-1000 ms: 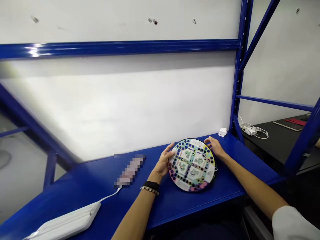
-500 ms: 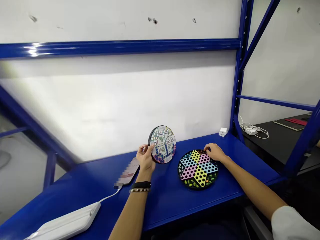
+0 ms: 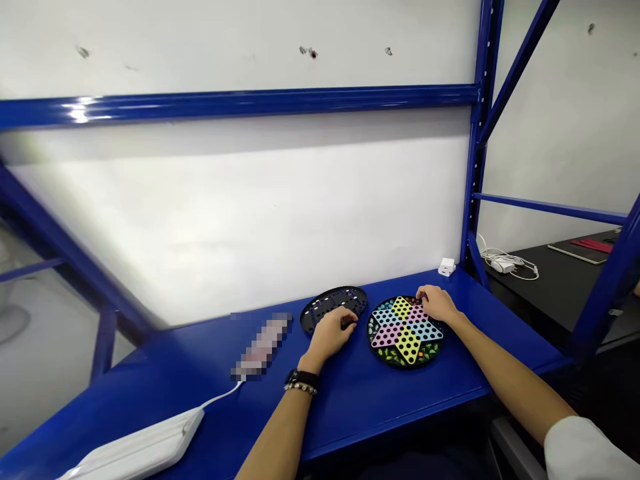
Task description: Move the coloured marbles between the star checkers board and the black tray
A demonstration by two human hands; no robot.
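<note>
The left hand (image 3: 330, 332), loosely curled, overlaps the 6 o'clock edge of a round black perforated plastic disc (image 3: 333, 301); whether it grips anything cannot be told. The half-open right hand (image 3: 437, 304) rests at 1 o'clock on a round black board with a pastel star (image 3: 406, 331), which lies at the left hand's 3 o'clock on the blue steel worktop (image 3: 350, 413).

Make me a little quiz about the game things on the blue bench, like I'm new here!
1. Which hand touches the star board?
2. True or false: the black round tray lies to the left of the star board, as seen in the picture.
3. Fill in the blank: the bench under them is painted ____.

Key: 1. The right hand. 2. True. 3. Blue.
</note>
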